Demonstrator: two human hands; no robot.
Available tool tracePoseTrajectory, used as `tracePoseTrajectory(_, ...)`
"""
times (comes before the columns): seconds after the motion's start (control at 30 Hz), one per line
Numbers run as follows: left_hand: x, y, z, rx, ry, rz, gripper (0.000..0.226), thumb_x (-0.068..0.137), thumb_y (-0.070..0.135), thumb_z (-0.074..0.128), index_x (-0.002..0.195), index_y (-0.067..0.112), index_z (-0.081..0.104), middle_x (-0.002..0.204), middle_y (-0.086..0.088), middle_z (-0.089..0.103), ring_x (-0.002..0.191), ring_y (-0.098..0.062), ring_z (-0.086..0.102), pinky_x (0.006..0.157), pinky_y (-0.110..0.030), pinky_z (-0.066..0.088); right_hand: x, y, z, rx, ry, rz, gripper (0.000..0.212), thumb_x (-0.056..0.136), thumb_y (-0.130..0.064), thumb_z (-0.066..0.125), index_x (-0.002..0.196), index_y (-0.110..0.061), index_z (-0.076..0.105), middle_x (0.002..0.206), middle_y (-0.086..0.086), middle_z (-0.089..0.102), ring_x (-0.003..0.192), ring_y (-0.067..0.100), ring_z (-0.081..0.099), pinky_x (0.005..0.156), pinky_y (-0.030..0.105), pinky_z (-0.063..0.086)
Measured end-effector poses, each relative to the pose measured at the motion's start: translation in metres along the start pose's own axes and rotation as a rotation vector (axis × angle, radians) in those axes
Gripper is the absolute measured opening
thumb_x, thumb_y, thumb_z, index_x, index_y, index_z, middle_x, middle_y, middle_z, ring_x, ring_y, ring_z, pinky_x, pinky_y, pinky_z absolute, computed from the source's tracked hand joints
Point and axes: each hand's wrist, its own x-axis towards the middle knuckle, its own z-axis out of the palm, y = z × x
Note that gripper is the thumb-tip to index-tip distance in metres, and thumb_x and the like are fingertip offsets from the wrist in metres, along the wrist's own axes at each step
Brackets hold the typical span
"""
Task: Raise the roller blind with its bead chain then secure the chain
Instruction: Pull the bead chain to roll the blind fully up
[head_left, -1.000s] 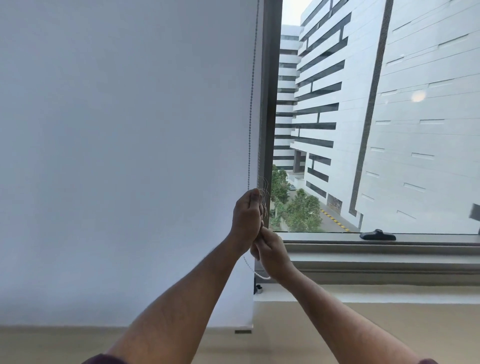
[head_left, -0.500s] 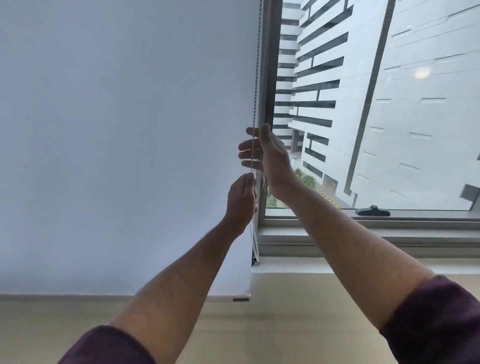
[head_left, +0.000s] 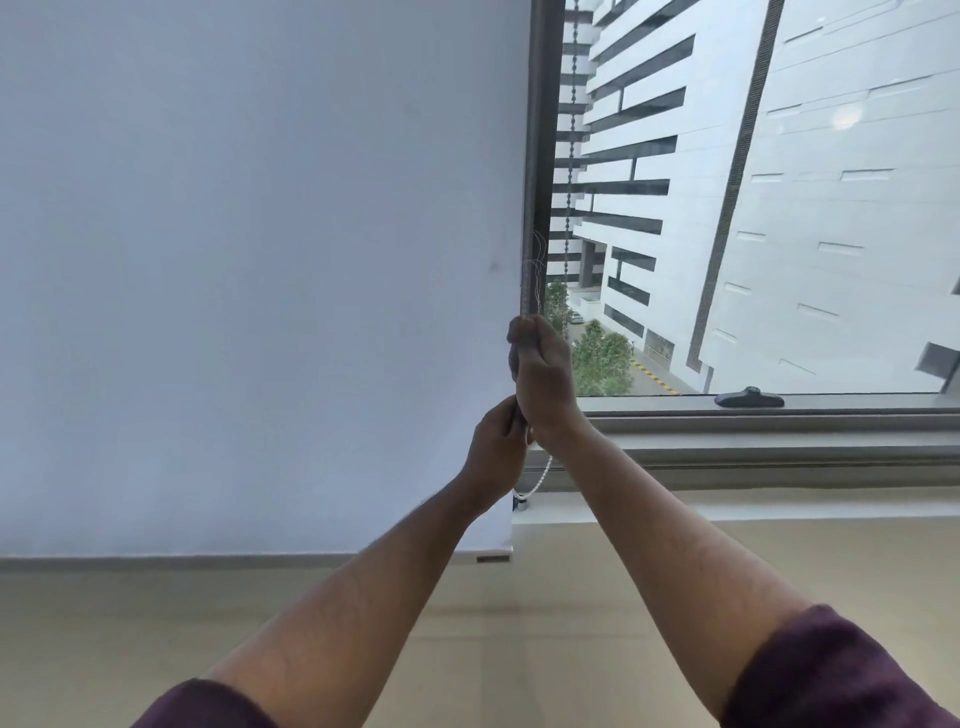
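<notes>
Right hand (head_left: 543, 374) has dropped onto left hand (head_left: 496, 447); both grip bead chain (head_left: 571, 156).

Open air lies below the white fabric roller blind (head_left: 260, 260) and above the beige sill (head_left: 727, 571); rightward the grey metal window frame (head_left: 543, 156) and glass pane (head_left: 779, 208) block passage — the black window handle (head_left: 749, 399) juts up.

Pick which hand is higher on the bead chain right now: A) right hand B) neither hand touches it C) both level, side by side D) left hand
A: the right hand is closed on the bead chain at the blind's edge, with the left hand in a grip directly below it.
</notes>
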Motion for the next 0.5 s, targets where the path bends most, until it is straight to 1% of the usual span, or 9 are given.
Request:
tracePoseTrajectory(0.07,-0.003,-0.002,-0.005,0.066,-0.035,0.035,0.032,0.095,0.003,0.042,0.069,0.02,0.05,0.053,0.013,0.053,0.053,-0.009,0.044,0.055,-0.03,0.036,-0.008,0.004,-0.002,-0.009,0.027,-0.03,0.035,0.103,-0.011,0.041,0.076,-0.028,0.055,0.049,-0.014,0.036,0.046,0.005,0.027,0.045,0.018,0.025)
tracePoseTrajectory(0.1,-0.004,-0.002,-0.01,0.074,-0.058,0.044,0.029,0.093,0.003,0.045,0.073,0.022,0.053,0.06,0.012,0.057,0.057,-0.011,0.049,0.058,-0.031,0.041,-0.011,0.006,-0.003,-0.014,0.039,-0.043,0.034,0.104,-0.013,0.041,0.077,-0.027,0.055,0.049,-0.014,0.035,0.046,0.005,0.027,0.044,0.019,0.025)
tracePoseTrajectory(0.17,-0.003,0.004,-0.019,0.024,-0.086,0.047,0.023,0.09,0.002,0.049,0.088,0.023,0.059,0.079,0.004,0.065,0.072,-0.015,0.061,0.067,-0.033,0.051,-0.017,0.008,-0.004,-0.031,0.063,-0.057,0.032,0.103,-0.016,0.041,0.076,-0.027,0.054,0.048,-0.014,0.038,0.045,0.004,0.03,0.045,0.019,0.028)
tracePoseTrajectory(0.23,0.001,0.016,-0.027,-0.074,-0.082,0.049,0.028,0.09,-0.001,0.049,0.103,0.022,0.059,0.096,-0.004,0.068,0.088,-0.017,0.067,0.075,-0.03,0.057,-0.021,0.007,-0.003,-0.051,0.073,-0.053,0.034,0.104,-0.017,0.042,0.073,-0.028,0.053,0.049,-0.017,0.045,0.047,0.0,0.036,0.048,0.016,0.033)
tracePoseTrajectory(0.3,0.005,0.032,-0.033,-0.164,-0.048,0.064,0.034,0.089,-0.006,0.049,0.109,0.019,0.06,0.103,-0.007,0.07,0.094,-0.014,0.069,0.076,-0.025,0.057,-0.024,0.007,-0.003,-0.064,0.067,-0.039,0.038,0.105,-0.018,0.042,0.07,-0.03,0.051,0.053,-0.02,0.05,0.052,-0.002,0.043,0.053,0.016,0.038)
tracePoseTrajectory(0.33,0.007,0.039,-0.035,-0.185,-0.027,0.071,0.035,0.089,-0.008,0.048,0.11,0.016,0.062,0.104,-0.008,0.071,0.095,-0.015,0.069,0.077,-0.025,0.058,-0.025,0.006,-0.002,-0.063,0.062,-0.035,0.038,0.105,-0.019,0.042,0.07,-0.03,0.051,0.056,-0.02,0.051,0.054,-0.001,0.044,0.054,0.018,0.039)
tracePoseTrajectory(0.37,0.009,0.046,-0.037,-0.19,-0.008,0.076,0.035,0.088,-0.009,0.049,0.111,0.013,0.064,0.105,-0.008,0.072,0.098,-0.017,0.069,0.081,-0.029,0.059,-0.026,0.006,-0.002,-0.063,0.061,-0.037,0.038,0.106,-0.018,0.042,0.07,-0.03,0.051,0.058,-0.019,0.051,0.056,0.001,0.044,0.055,0.02,0.039)
tracePoseTrajectory(0.43,0.014,0.059,-0.041,-0.22,0.02,0.071,0.033,0.089,-0.007,0.051,0.113,0.008,0.067,0.108,-0.01,0.073,0.106,-0.024,0.069,0.094,-0.037,0.058,-0.029,0.006,-0.001,-0.071,0.068,-0.049,0.037,0.106,-0.016,0.042,0.072,-0.028,0.051,0.062,-0.014,0.048,0.06,0.008,0.041,0.057,0.026,0.036)
tracePoseTrajectory(0.5,0.018,0.071,-0.045,-0.308,0.025,0.049,0.031,0.09,-0.006,0.051,0.115,0.006,0.067,0.108,-0.01,0.072,0.107,-0.028,0.068,0.101,-0.039,0.055,-0.034,0.009,-0.001,-0.069,0.072,-0.048,0.038,0.107,-0.014,0.042,0.072,-0.026,0.048,0.063,-0.007,0.041,0.06,0.01,0.033,0.056,0.032,0.03)
